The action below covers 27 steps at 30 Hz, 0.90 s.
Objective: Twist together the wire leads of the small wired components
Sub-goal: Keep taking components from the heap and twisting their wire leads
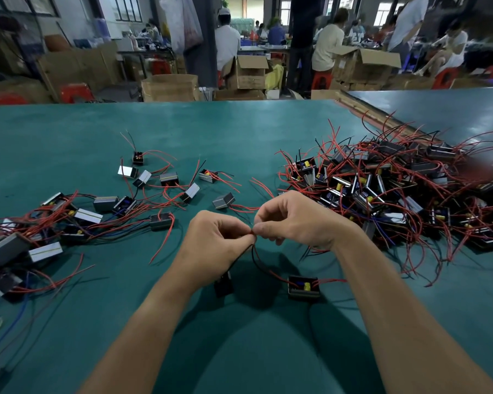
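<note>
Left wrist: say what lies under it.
A small black component over the green table, its left side covered by the wrist. Its black lead rises to the left hand.

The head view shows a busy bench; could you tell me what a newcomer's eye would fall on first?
First, the left hand and right hand at centre, pinching wire leads together above the green table, with one wired component lying below them. Then the big tangled pile of components with red wires on the right, and a looser scatter on the left.
</note>
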{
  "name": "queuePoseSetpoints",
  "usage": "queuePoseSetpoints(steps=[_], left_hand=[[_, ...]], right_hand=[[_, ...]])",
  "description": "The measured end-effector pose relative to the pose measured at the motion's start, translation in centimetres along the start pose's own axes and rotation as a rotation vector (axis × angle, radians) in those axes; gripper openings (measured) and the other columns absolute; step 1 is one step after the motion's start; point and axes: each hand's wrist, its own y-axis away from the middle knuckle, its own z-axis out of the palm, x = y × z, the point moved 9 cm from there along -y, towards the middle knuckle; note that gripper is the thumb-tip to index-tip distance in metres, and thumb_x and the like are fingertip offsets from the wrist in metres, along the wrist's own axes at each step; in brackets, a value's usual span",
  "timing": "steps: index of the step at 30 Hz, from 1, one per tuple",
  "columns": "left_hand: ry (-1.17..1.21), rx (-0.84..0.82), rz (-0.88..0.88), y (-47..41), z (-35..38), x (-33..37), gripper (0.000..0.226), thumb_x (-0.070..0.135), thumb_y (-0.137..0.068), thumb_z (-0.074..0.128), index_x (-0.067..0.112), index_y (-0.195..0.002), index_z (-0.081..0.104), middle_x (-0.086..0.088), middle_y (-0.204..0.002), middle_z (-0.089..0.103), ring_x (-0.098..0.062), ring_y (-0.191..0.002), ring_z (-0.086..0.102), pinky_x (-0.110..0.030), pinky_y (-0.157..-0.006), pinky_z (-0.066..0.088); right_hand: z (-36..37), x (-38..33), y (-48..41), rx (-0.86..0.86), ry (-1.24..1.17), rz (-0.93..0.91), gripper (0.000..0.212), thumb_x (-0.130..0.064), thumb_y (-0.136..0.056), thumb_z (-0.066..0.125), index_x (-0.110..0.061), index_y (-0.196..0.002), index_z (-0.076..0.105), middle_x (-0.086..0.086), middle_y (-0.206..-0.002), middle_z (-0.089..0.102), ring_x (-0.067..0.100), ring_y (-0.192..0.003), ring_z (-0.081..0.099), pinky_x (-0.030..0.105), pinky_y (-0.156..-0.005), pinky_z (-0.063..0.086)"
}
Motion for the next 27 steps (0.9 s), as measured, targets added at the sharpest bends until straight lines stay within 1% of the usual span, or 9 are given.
queuePoseSetpoints(steps=[4, 9, 12, 15, 17, 20, 23, 25, 27], left_hand=[[0.146, -0.023, -0.156, 0.0, 0.2, -1.0, 0.017, 0.000, -0.077, 0.075, 0.011, -0.064, 0.075, 0.006, -0.047, 0.058, -0.002, -0.042, 0.041, -0.012, -0.045, 0.032], [0.250, -0.037, -0.264, 0.4, 0.4, -1.6, 0.021, -0.002, -0.078, 0.074, 0.010, -0.061, 0.074, 0.002, -0.043, 0.049, -0.006, -0.037, 0.031, -0.013, -0.039, 0.024], [0.248, -0.015, -0.299, 0.5, 0.3, -1.8, 0.020, -0.001, -0.077, 0.074, 0.010, -0.060, 0.075, 0.001, -0.044, 0.051, -0.006, -0.037, 0.033, -0.013, -0.039, 0.026], [0.124, 0.045, -0.216, 0.2, -0.2, -1.3, 0.023, -0.001, -0.075, 0.077, 0.015, -0.058, 0.075, 0.001, -0.051, 0.064, -0.004, -0.045, 0.046, -0.014, -0.047, 0.037], [0.037, 0.070, -0.115, 0.1, -0.4, -0.6, 0.023, 0.001, -0.074, 0.077, 0.018, -0.058, 0.074, 0.003, -0.051, 0.065, -0.003, -0.047, 0.046, -0.016, -0.048, 0.038], [-0.191, 0.152, 0.146, 0.5, -0.5, 1.6, 0.011, 0.012, -0.072, 0.073, 0.015, -0.062, 0.072, -0.001, -0.050, 0.060, -0.003, -0.044, 0.042, -0.022, -0.044, 0.037], [-0.449, 0.243, 0.368, 1.1, -0.5, 3.3, 0.009, 0.016, -0.072, 0.068, 0.013, -0.063, 0.069, 0.000, -0.051, 0.056, -0.010, -0.046, 0.041, -0.028, -0.046, 0.041], [-0.497, 0.239, 0.391, 1.1, -0.4, 3.4, 0.008, 0.017, -0.073, 0.068, 0.016, -0.066, 0.070, 0.003, -0.053, 0.057, -0.008, -0.047, 0.041, -0.026, -0.048, 0.042], [-0.408, 0.222, 0.306, 0.8, -0.7, 2.7, 0.008, 0.018, -0.074, 0.068, 0.016, -0.067, 0.072, 0.005, -0.052, 0.058, -0.006, -0.046, 0.042, -0.023, -0.047, 0.040]], right_hand=[[0.2, -0.1, 0.1, -0.042, -0.042, -0.017, 0.019, -0.003, -0.089, 0.067, -0.015, -0.075, 0.069, -0.004, -0.062, 0.060, 0.011, -0.059, 0.054, 0.026, -0.058, 0.050], [0.9, -0.3, 0.3, -0.095, 0.006, 0.010, 0.023, -0.003, -0.093, 0.061, -0.016, -0.074, 0.065, -0.008, -0.059, 0.059, 0.005, -0.056, 0.054, 0.021, -0.055, 0.048], [1.1, -0.2, 0.2, -0.085, 0.041, 0.053, 0.024, -0.006, -0.094, 0.059, -0.015, -0.073, 0.063, -0.008, -0.056, 0.057, 0.004, -0.053, 0.052, 0.021, -0.053, 0.047], [1.1, 0.2, 0.1, -0.056, 0.061, 0.097, 0.023, -0.008, -0.095, 0.059, -0.014, -0.072, 0.062, -0.006, -0.056, 0.055, 0.004, -0.052, 0.050, 0.022, -0.052, 0.046], [1.1, 0.3, 0.1, -0.041, 0.066, 0.125, 0.022, -0.009, -0.095, 0.059, -0.013, -0.073, 0.062, -0.004, -0.056, 0.054, 0.005, -0.052, 0.049, 0.022, -0.051, 0.045], [0.9, 0.9, 0.2, -0.039, -0.006, 0.208, 0.025, -0.009, -0.094, 0.059, -0.013, -0.070, 0.060, -0.001, -0.058, 0.053, 0.008, -0.053, 0.048, 0.021, -0.051, 0.042], [1.3, 2.3, 0.2, -0.019, -0.197, 0.367, 0.025, -0.011, -0.093, 0.058, -0.014, -0.068, 0.058, 0.001, -0.063, 0.052, 0.010, -0.053, 0.046, 0.020, -0.048, 0.042], [1.4, 2.8, 0.3, -0.012, -0.227, 0.428, 0.024, -0.012, -0.092, 0.060, -0.014, -0.068, 0.058, 0.000, -0.063, 0.053, 0.009, -0.051, 0.046, 0.019, -0.045, 0.042], [1.2, 2.7, 0.2, -0.005, -0.204, 0.396, 0.021, -0.013, -0.092, 0.063, -0.013, -0.071, 0.061, 0.000, -0.063, 0.055, 0.008, -0.051, 0.048, 0.018, -0.047, 0.043]])
